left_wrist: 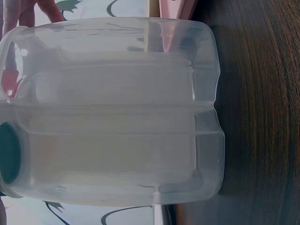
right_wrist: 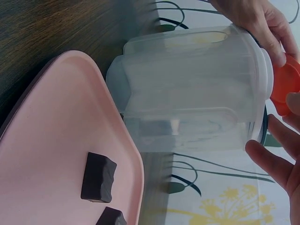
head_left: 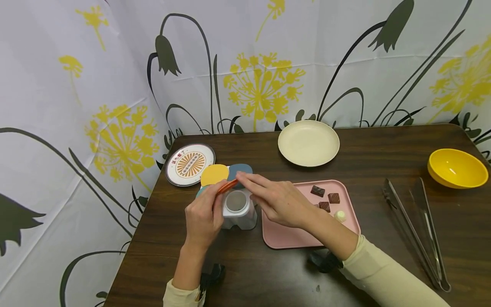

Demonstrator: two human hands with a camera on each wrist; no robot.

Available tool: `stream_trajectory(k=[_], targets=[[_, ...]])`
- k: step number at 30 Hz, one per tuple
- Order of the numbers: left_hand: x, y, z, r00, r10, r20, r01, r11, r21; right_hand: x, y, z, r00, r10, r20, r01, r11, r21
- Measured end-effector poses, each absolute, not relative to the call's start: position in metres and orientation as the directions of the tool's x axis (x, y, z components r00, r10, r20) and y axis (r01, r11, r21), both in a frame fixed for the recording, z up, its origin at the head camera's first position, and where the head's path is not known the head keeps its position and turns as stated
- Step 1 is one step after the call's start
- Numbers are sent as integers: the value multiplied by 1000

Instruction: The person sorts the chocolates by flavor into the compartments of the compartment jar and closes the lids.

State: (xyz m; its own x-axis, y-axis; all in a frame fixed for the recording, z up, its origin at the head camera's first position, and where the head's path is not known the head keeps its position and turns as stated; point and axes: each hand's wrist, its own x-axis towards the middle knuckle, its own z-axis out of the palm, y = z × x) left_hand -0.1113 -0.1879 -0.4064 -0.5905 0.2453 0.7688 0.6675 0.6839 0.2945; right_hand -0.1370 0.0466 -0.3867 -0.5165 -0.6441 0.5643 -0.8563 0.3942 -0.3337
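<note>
A translucent plastic container (head_left: pixel 239 221) with several compartments stands upright on the table. Its lids are coloured: yellow (head_left: pixel 214 175), blue (head_left: pixel 241 169) and teal (left_wrist: pixel 9 152). An orange lid (head_left: pixel 228 186) is tilted up behind the round uncovered mouth (head_left: pixel 236 201) at the near right. My left hand (head_left: pixel 204 215) pinches this lid from the left, fingers bent at its edge. From the right, my right hand (head_left: pixel 283 204) reaches across with mostly straight fingers, fingertips at the lid's far end. Its thumb (right_wrist: pixel 260 152) lies by the container's rim in the right wrist view.
Right of the container lies a pink tray (head_left: pixel 278 238) with dark chocolates (head_left: pixel 317 191) and a white piece (head_left: pixel 339 215). A patterned plate (head_left: pixel 191 165) and a cream plate (head_left: pixel 308 143) stand behind. Metal tongs (head_left: pixel 416 238) and a yellow bowl (head_left: pixel 458 169) are far right.
</note>
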Motion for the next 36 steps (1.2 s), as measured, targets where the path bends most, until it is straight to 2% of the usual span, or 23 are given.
stream_trajectory(k=[16, 23, 28, 36], targets=[[-113, -187, -408, -598, 217, 771, 657, 683, 318, -134, 48, -388, -522, -641, 562, -852, 370, -370], [-113, -187, -408, -599, 216, 771, 652, 690, 314, -130, 55, -387, -516, -607, 604, -856, 352, -378], [-113, -185, -408, -592, 215, 777, 659, 684, 313, -124, 72, -387, -568, -574, 590, -823, 379, -424], [-114, -185, -408, -548, 217, 808, 686, 669, 285, -108, 132, -395, -701, -416, 579, -698, 566, -438]])
